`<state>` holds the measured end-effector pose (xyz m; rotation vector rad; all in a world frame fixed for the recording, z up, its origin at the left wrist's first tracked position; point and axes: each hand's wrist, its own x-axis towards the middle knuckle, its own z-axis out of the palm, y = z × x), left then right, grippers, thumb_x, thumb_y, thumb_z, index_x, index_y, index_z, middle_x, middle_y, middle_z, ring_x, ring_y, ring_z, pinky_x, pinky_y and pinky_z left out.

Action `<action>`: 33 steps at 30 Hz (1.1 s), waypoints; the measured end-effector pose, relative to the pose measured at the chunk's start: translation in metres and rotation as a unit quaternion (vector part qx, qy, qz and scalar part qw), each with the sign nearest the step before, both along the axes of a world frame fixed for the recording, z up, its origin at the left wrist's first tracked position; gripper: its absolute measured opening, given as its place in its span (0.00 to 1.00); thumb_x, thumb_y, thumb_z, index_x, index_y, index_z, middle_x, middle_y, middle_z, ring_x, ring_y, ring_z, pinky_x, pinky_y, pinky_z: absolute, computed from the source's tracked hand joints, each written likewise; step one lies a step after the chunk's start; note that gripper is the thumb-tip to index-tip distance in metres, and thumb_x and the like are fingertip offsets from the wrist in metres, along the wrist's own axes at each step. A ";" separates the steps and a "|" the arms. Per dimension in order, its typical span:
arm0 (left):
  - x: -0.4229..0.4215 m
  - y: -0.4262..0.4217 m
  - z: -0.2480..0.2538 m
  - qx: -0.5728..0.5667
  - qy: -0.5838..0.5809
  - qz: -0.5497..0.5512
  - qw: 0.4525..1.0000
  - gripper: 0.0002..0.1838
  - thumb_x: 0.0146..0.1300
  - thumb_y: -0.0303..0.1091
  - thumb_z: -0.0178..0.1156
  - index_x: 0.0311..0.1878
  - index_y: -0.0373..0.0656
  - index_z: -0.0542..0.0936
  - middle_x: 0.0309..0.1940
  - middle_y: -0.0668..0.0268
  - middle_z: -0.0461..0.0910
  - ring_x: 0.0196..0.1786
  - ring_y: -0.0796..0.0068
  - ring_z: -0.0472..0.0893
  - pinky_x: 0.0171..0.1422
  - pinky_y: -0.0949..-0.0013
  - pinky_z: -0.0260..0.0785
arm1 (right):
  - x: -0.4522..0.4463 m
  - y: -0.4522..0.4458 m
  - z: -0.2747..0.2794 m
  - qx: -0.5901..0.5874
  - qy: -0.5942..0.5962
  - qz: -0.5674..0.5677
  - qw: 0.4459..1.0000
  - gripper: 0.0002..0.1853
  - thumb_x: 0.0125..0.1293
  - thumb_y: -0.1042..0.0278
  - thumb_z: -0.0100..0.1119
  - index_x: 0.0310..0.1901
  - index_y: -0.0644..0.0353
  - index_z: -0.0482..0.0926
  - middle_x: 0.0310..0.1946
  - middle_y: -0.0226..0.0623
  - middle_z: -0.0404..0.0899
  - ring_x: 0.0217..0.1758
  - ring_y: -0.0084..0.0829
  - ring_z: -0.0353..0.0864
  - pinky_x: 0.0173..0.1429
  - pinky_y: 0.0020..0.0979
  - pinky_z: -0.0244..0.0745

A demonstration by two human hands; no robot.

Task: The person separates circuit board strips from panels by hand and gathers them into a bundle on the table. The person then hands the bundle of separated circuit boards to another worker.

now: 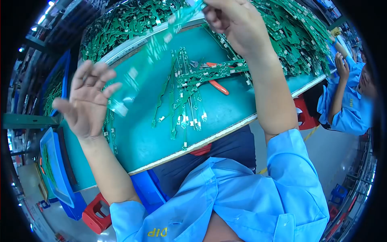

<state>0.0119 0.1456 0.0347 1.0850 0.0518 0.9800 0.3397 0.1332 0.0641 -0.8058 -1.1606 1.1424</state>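
Observation:
My right hand (238,24) is raised at the top, its fingers closed on one end of a long green circuit board strip (151,50). The strip is smeared by motion and slants down to the left. Its lower end comes near my left hand (90,99), which is held up with palm showing and fingers spread, holding nothing. Below the strip, several narrow green circuit boards (183,94) lie crossed in a loose heap on the green tabletop (141,139). Red-handled pliers (219,87) lie partly under some of these boards.
Large piles of green boards rise at the back left (121,30) and back right (296,36). A pale rail (129,50) borders the left pile. Blue bins (58,169) stand left, beside a red stool (96,213). Another person in a blue shirt (344,101) sits at right.

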 end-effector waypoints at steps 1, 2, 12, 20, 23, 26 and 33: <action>0.003 -0.001 -0.002 -0.017 0.075 0.038 0.996 0.43 0.58 0.66 0.54 0.61 0.32 0.65 0.52 0.48 0.73 0.52 0.57 0.76 0.52 0.55 0.73 | 0.000 -0.001 -0.001 -0.015 -0.034 0.017 0.999 0.11 0.68 0.64 0.52 0.34 0.62 0.78 0.24 0.29 0.76 0.22 0.17 0.71 0.25 0.19 0.65; 0.008 -0.004 -0.004 -0.011 0.123 0.035 0.992 0.41 0.59 0.64 0.54 0.57 0.32 0.67 0.48 0.50 0.75 0.47 0.60 0.78 0.47 0.58 0.74 | -0.003 -0.005 -0.002 -0.010 -0.093 0.045 0.995 0.11 0.66 0.62 0.54 0.35 0.61 0.79 0.24 0.28 0.76 0.23 0.16 0.71 0.27 0.18 0.65; 0.062 -0.041 -0.014 -0.038 0.299 0.087 0.950 0.12 0.65 0.39 0.59 0.32 0.42 0.71 0.22 0.71 0.71 0.20 0.86 0.70 0.19 0.80 0.63 | -0.063 -0.029 -0.016 -0.092 -0.211 0.178 0.957 0.13 0.62 0.57 0.58 0.29 0.58 0.80 0.20 0.25 0.74 0.23 0.15 0.69 0.28 0.20 0.63; 0.065 -0.046 -0.013 -0.026 0.323 0.089 0.942 0.12 0.65 0.40 0.59 0.30 0.43 0.73 0.23 0.75 0.69 0.24 0.87 0.69 0.24 0.80 0.65 | -0.065 -0.023 -0.024 -0.087 -0.205 0.235 0.946 0.18 0.63 0.50 0.61 0.26 0.58 0.77 0.18 0.23 0.72 0.21 0.13 0.67 0.25 0.17 0.61; 0.063 -0.043 -0.019 -0.015 0.293 0.077 0.953 0.12 0.65 0.39 0.59 0.31 0.43 0.73 0.24 0.74 0.70 0.25 0.86 0.70 0.25 0.78 0.66 | -0.066 -0.022 -0.025 -0.089 -0.166 0.253 0.949 0.19 0.62 0.49 0.62 0.25 0.57 0.76 0.17 0.22 0.70 0.21 0.13 0.65 0.25 0.17 0.59; 0.062 -0.045 -0.015 -0.057 0.236 0.027 0.970 0.11 0.65 0.37 0.58 0.32 0.41 0.73 0.24 0.71 0.71 0.24 0.82 0.72 0.23 0.77 0.67 | -0.068 -0.022 -0.029 -0.082 -0.123 0.269 0.952 0.18 0.62 0.49 0.61 0.25 0.56 0.76 0.16 0.21 0.69 0.21 0.12 0.65 0.25 0.17 0.59; 0.040 -0.035 0.004 -0.045 0.244 0.088 0.965 0.11 0.64 0.38 0.58 0.31 0.42 0.73 0.21 0.66 0.72 0.16 0.76 0.71 0.17 0.76 0.61 | -0.054 -0.019 -0.022 -0.083 -0.157 0.239 0.955 0.19 0.62 0.46 0.61 0.25 0.53 0.76 0.17 0.21 0.69 0.20 0.11 0.64 0.24 0.16 0.59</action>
